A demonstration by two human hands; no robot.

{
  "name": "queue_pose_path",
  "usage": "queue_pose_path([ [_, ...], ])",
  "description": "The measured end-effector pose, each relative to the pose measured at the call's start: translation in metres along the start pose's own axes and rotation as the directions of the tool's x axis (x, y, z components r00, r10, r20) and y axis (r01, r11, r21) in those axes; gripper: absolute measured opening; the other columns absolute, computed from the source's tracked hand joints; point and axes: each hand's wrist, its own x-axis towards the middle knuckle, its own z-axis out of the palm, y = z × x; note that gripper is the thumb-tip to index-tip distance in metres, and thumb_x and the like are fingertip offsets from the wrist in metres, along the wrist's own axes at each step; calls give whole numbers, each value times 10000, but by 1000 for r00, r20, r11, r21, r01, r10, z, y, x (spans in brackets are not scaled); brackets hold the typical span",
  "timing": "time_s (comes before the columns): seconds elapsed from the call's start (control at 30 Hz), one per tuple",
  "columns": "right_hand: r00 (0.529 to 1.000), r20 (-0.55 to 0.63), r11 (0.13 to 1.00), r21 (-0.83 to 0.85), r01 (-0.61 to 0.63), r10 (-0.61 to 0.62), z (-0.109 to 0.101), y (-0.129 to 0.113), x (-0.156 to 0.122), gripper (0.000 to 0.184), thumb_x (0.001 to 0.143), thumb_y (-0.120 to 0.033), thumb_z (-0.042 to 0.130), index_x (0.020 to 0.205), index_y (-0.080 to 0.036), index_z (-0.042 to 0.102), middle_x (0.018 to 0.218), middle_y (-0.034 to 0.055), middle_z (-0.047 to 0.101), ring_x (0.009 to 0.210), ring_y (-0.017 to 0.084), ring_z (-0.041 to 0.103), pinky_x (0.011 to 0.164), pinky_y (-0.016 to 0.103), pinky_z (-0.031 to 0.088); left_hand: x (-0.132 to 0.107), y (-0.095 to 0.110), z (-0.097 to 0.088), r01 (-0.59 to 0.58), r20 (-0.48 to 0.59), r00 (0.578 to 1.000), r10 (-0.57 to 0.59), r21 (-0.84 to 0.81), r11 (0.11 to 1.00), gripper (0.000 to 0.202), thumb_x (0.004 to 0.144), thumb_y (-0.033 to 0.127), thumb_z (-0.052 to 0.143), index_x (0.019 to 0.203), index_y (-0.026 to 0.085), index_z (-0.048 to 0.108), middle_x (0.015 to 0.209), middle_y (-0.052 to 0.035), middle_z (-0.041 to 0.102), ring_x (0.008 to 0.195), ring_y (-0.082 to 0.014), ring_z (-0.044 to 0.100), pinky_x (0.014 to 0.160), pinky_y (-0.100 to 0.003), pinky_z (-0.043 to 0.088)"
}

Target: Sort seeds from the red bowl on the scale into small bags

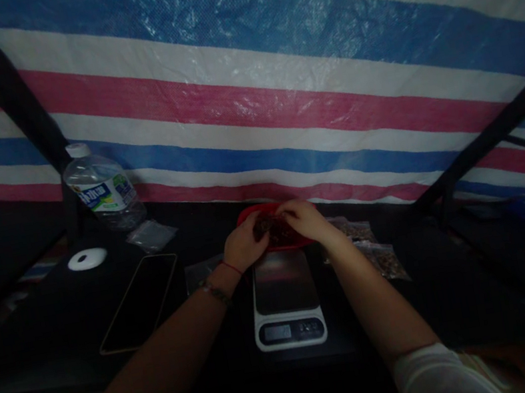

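A red plastic basin (249, 211) holds dark brown, dried-looking bits and stands just behind a white kitchen scale (285, 287) with a metal plate. Both of my hands reach into the basin. My left hand (244, 240), at its left side, has its fingers curled against a dark brown clump, perhaps inside a small bag; the dim light hides the detail. From the right, my right hand (303, 218) dips in with thumb and fingers drawn together, and what they pinch cannot be made out. The scale's display is lit, its digits too faint to read surely.
Filled clear zip bags (386, 261) lie right of the scale. Left on the black table are a phone (140, 304), a white oval device (87, 258), small empty-looking clear bags (151, 235) and a large plastic bottle (103, 187). A striped tarp (246, 104) hangs behind.
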Motion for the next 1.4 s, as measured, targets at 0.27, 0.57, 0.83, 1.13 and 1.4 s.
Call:
queue_pose_path([
  [0.27,953,-298,997,69,-28,47,9,10,-57,263,796,-107,466,900,-202,687,905,46,696,876,176,626,827,324,481,0,4,-2,-39,-38,998,41,43,998,544,804,384,562,1310,210,467,1148,-79,645,1008,-232,622,902,-344,485],
  [0.57,952,-293,989,143,-48,89,31,-4,-71,293,839,-220,546,1106,-223,665,1046,65,699,954,185,636,874,330,495,-12,36,-8,-95,24,995,93,140,986,523,817,406,554,1303,227,480,1135,-83,642,1029,-229,610,905,-331,478],
  [0.83,947,-299,992,94,-89,114,29,1,-71,223,841,-230,556,1002,-211,709,1002,63,720,937,195,656,880,335,500,-22,48,-6,-34,36,999,28,162,986,534,804,388,578,1306,240,471,1118,-86,647,1021,-236,619,903,-341,479],
  [1.13,950,-296,993,83,-81,102,25,-5,-73,269,822,-202,570,1067,-200,682,1000,63,716,910,192,655,859,335,501,-28,54,-8,-18,21,1000,14,169,985,512,804,366,581,1287,232,477,1113,-89,647,1027,-231,620,899,-337,482],
  [1.4,955,-292,997,73,-36,56,25,-6,-73,187,826,-211,560,940,-205,708,944,60,715,894,191,644,856,335,492,-31,57,-8,18,25,999,-23,176,984,519,808,382,578,1294,231,473,1106,-91,650,1019,-237,624,890,-344,487],
])
